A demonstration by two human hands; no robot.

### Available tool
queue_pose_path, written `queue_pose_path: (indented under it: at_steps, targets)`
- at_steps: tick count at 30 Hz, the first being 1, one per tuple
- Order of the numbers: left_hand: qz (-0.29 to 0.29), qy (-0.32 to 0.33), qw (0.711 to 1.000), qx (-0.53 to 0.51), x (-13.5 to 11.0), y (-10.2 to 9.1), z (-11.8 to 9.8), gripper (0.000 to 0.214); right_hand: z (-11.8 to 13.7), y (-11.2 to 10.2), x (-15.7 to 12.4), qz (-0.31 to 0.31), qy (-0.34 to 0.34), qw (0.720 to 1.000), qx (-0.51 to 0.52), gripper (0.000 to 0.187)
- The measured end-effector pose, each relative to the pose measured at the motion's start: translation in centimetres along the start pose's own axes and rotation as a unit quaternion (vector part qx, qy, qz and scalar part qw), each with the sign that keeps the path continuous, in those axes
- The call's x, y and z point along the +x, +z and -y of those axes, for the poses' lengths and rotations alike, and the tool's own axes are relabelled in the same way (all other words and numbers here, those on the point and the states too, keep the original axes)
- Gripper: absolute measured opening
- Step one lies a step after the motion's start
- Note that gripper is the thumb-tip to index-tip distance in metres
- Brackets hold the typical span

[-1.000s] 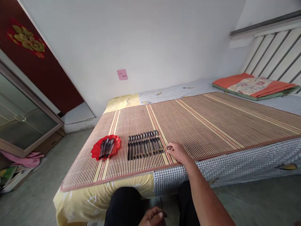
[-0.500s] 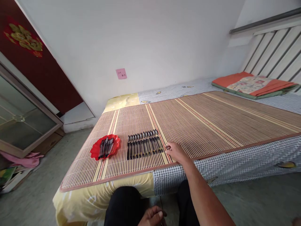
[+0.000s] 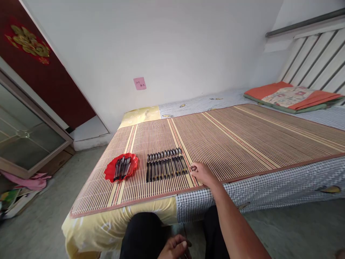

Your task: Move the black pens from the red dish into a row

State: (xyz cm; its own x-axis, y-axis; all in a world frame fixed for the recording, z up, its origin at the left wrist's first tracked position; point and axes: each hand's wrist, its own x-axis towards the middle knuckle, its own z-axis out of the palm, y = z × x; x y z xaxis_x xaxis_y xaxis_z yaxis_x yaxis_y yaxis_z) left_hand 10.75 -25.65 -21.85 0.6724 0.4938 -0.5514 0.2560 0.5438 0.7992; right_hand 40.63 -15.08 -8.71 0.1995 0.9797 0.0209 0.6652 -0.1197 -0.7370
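Observation:
On the striped bamboo mat (image 3: 229,144) lies a row of several black-capped pens (image 3: 166,164) with clear barrels, side by side, caps away from me. To its right, my right hand (image 3: 201,173) rests on the mat with fingers curled together near the last pen; no pen shows in it. Left of the row, a red scalloped plate (image 3: 109,172) holds several more pens (image 3: 122,168). My left hand (image 3: 174,247) hangs low between my knees, its fingers loosely closed and partly cut off by the frame; whether anything is inside is hidden.
The mat covers a bed with a yellow and checked sheet (image 3: 258,194). Folded orange bedding (image 3: 291,96) lies at the far right beside a slatted headboard (image 3: 318,61). A pink note (image 3: 139,83) is on the wall. A glass-paned door (image 3: 24,133) stands at left.
The view has shifted very slightly. Both hands, the pen row and the red plate stay in the same places.

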Motion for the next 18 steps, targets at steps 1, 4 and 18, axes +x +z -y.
queue_pose_path:
  at_steps: [1, 4, 18]
  targets:
    - [-0.001, -0.003, 1.0, 0.0, -0.04, 0.05, -0.09, 0.075, 0.0, -0.03, -0.04, -0.003, -0.003, 1.0, 0.001, 0.018]
    - [-0.003, -0.006, 1.0, 0.008, -0.17, 0.19, -0.4, 0.074, 0.12, -0.1, -0.14, -0.012, -0.019, 1.0, 0.006, 0.02]
    - [-0.004, -0.003, 1.0, 0.001, -0.49, 0.53, -0.73, 0.075, -0.57, -0.63, 0.41, -0.311, -0.032, 0.931, 0.187, 0.03]
